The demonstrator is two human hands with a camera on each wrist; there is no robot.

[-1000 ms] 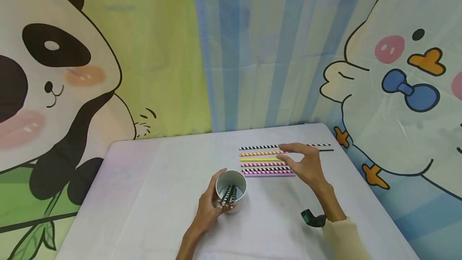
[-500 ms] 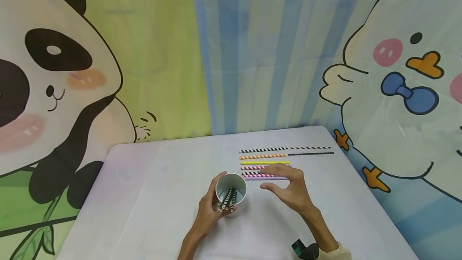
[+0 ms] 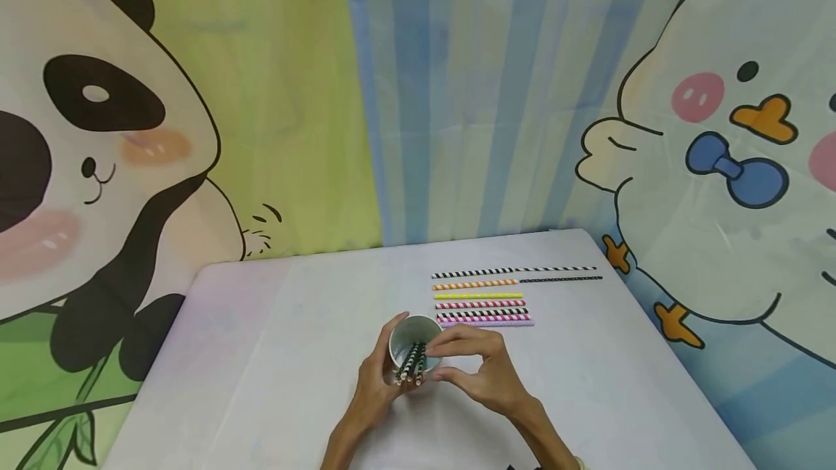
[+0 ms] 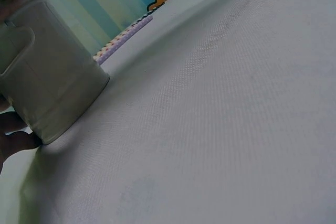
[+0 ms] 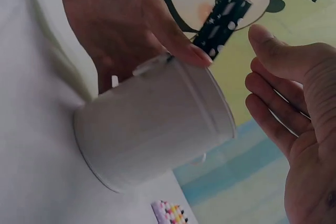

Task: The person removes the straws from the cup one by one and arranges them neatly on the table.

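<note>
My left hand [image 3: 377,379] grips a white cup [image 4: 58,72] standing on the table, its fingers and thumb around the sides. Several black paper straws with white patterns [image 3: 410,364] stand in the cup, leaning on its near rim. Beside them is my right hand [image 3: 486,372], its fingertips over the rim and thumb apart below. The right wrist view shows this right hand [image 5: 299,93] with loosely bent fingers, nothing between them, a gap away from the straw ends [image 5: 223,24]. There the left thumb lies along the rim by the straws.
Farther back on the white table [image 3: 281,354] lies a column of paper straws: black-and-white [image 3: 473,273], orange [image 3: 473,285], yellow [image 3: 480,296], pink and purple [image 3: 496,323]. A black dotted straw [image 3: 562,279] continues the orange one rightward. Printed cloth walls [image 3: 451,129] stand behind.
My right hand has moved from above the straws on the table, left and toward me, to the cup's rim. The left hand and cup have stayed in place.
</note>
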